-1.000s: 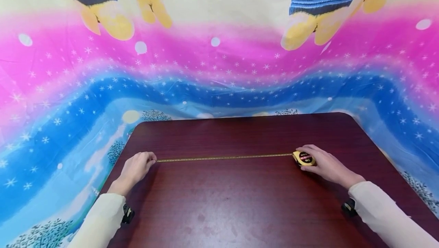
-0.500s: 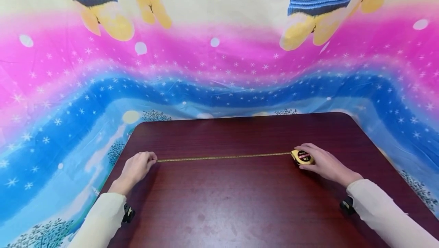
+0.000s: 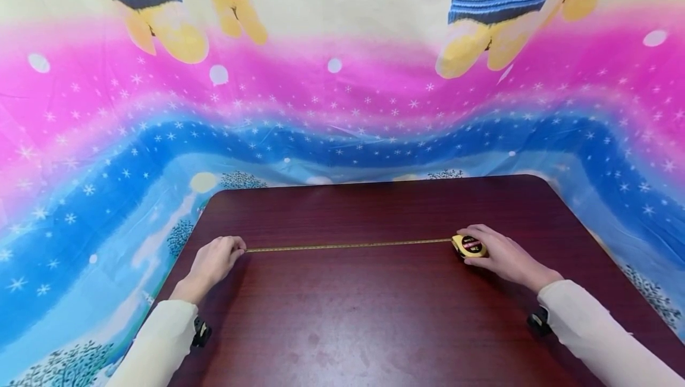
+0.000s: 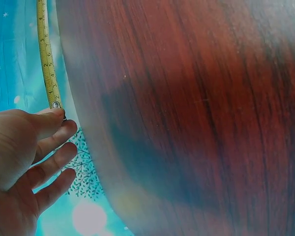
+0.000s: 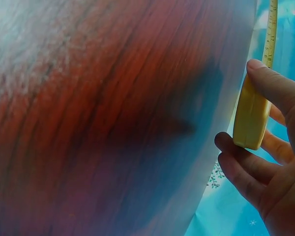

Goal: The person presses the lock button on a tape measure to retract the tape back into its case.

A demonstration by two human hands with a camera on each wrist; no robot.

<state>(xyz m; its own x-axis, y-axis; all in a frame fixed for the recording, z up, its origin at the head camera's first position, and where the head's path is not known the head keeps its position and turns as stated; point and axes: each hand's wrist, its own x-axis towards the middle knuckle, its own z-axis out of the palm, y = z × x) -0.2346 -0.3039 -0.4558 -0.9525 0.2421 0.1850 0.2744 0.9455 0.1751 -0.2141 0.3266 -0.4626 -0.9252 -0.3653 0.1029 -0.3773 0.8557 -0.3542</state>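
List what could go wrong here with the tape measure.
1. The left hand pinches only the very end of the blade; it could slip loose and snap back.
2. The right hand has its thumb close to where the blade leaves the yellow case, so a recoil might catch it.
3. The span between the hands looks unsupported; it may sag or twist.

Yellow tape [image 4: 48, 69] between left fingers [image 4: 59, 137]

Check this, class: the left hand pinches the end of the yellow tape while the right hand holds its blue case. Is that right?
No: the case is yellow, not blue, as the right wrist view shows. The left hand does pinch the end of the yellow tape while the right hand holds its case.
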